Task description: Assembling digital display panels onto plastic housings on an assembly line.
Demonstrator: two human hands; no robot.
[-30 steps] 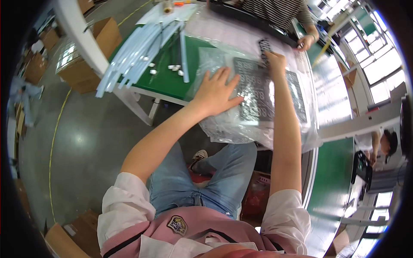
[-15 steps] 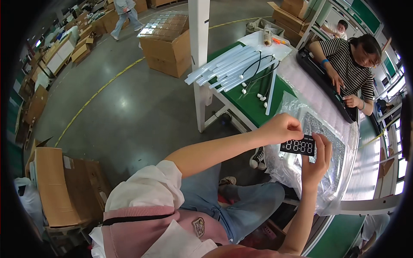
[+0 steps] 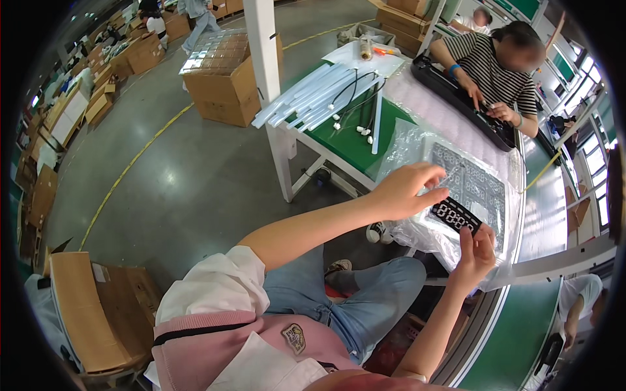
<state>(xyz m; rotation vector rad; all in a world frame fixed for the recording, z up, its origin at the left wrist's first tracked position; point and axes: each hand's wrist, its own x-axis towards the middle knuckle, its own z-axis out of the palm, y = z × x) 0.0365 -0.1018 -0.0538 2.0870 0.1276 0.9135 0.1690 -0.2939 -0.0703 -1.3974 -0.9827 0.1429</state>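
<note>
A small black digital display panel with white segment digits is gripped at its lower right end by the thumb and fingers of my right hand. It tilts down toward the right, above the bagged panels. At its upper left end is my left hand, thumb and fingers apart with a gap between them. Whether the left thumb touches the panel is hard to tell. Under both hands, a clear plastic bag lies on the table around a tray of similar display panels.
Pale translucent strips and black cables with white connectors lie on the green table. Across from me a co-worker handles a long black housing. A white post and cardboard boxes stand to the left.
My left fingers have spread from their pinch near the panel's upper edge. The panel has turned clockwise, and my right hand now holds it by its lower right end.
</note>
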